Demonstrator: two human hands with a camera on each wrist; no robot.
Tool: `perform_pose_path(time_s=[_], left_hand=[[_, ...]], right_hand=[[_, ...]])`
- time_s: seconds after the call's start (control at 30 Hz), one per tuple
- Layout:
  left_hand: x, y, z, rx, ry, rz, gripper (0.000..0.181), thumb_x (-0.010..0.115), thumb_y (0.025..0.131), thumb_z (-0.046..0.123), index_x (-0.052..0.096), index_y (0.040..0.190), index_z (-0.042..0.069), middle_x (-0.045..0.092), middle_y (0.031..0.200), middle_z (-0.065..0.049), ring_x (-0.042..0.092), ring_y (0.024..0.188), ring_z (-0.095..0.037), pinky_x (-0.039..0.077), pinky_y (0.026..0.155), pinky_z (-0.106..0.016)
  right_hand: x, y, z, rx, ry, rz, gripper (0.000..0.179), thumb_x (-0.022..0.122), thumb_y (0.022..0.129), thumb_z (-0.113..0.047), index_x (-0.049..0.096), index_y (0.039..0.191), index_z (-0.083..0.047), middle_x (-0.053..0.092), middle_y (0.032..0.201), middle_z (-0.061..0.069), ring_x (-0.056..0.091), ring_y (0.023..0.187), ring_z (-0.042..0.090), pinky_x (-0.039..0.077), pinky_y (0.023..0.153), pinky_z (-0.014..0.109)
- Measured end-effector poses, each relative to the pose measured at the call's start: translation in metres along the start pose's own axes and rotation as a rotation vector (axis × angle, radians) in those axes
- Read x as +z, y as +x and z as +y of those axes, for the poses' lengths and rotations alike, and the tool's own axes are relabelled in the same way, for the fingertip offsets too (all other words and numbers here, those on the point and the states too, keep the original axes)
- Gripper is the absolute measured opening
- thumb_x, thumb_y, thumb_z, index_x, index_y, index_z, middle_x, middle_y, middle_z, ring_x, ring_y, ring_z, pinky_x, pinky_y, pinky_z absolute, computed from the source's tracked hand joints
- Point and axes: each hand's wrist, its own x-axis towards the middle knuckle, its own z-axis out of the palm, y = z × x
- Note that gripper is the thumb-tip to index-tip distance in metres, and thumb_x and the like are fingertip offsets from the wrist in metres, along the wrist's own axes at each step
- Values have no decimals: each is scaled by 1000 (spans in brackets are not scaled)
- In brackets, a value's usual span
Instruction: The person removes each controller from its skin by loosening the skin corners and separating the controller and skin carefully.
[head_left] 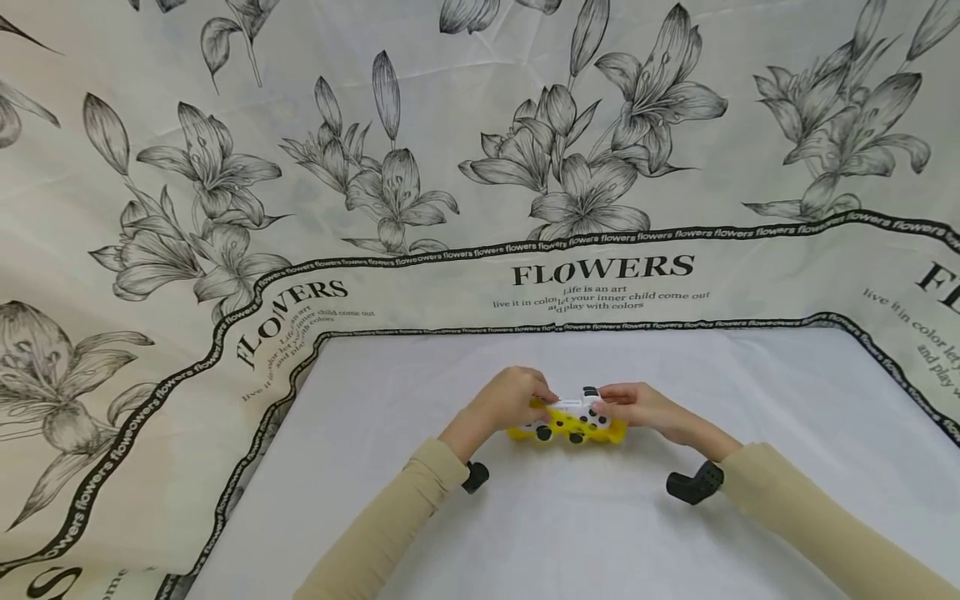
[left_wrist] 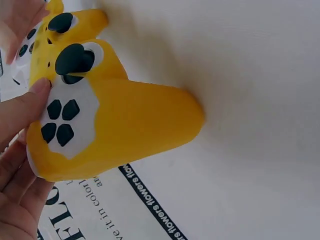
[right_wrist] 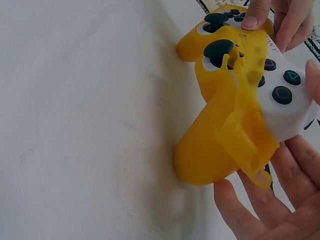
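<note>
A white game controller (right_wrist: 287, 117) with dark buttons and thumbsticks sits partly inside a yellow silicone cover (left_wrist: 145, 115). My left hand (head_left: 510, 400) grips the controller's left end, thumb on top beside the direction buttons and fingers beneath. On that side the cover fits over the handle. The right hand (head_left: 647, 410) holds the other end, its thumb by the white top and its fingers under and behind. There the cover is peeled back in a loose, folded flap (right_wrist: 242, 135), baring the round buttons. The controller's underside is hidden.
A white cloth (head_left: 600, 533) covers the table beneath the hands. Behind and to the left hangs a curtain (head_left: 420, 200) printed with lilies and the word FLOWERS. Black devices (head_left: 695, 483) are strapped at both wrists.
</note>
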Motion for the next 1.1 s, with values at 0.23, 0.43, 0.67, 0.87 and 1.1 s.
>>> perform_pose_path(time_s=[0.23, 0.43, 0.67, 0.87, 1.1], left_hand=[[0, -6, 2, 97, 84, 57, 13, 73, 86, 21, 78, 96, 13, 74, 93, 3, 67, 85, -7, 52, 81, -14], [3, -11, 6, 150, 187, 78, 9, 72, 86, 19, 78, 89, 14, 74, 88, 5, 67, 81, -5, 52, 77, -14], [7, -15, 8, 142, 235, 186, 8, 72, 86, 19, 77, 84, 14, 74, 84, 5, 67, 76, -5, 53, 72, -14], [9, -15, 6, 149, 248, 213, 7, 73, 85, 20, 78, 86, 14, 73, 83, 5, 66, 73, -5, 52, 69, -13], [7, -21, 8, 245, 408, 212, 11, 71, 86, 22, 75, 79, 16, 72, 80, 9, 64, 69, -2, 51, 63, -13]], right_hand=[[4, 2, -6, 55, 58, -7, 74, 57, 94, -43, 38, 140, 11, 45, 141, 30, 48, 126, 38, 44, 101, 56], [6, -2, -4, 49, 40, -7, 66, 56, 95, -39, 44, 137, 10, 53, 135, 26, 53, 119, 31, 45, 100, 53], [8, -4, -15, 94, -2, 62, 72, 58, 94, -42, 42, 137, 13, 47, 139, 30, 49, 123, 40, 45, 100, 54], [6, -4, -16, 98, -23, 46, 71, 60, 93, -42, 43, 136, 12, 49, 137, 29, 52, 119, 37, 46, 99, 53], [6, -6, -14, 27, -56, 4, 54, 63, 91, -39, 58, 124, 4, 67, 115, 16, 57, 98, 18, 50, 85, 37]])
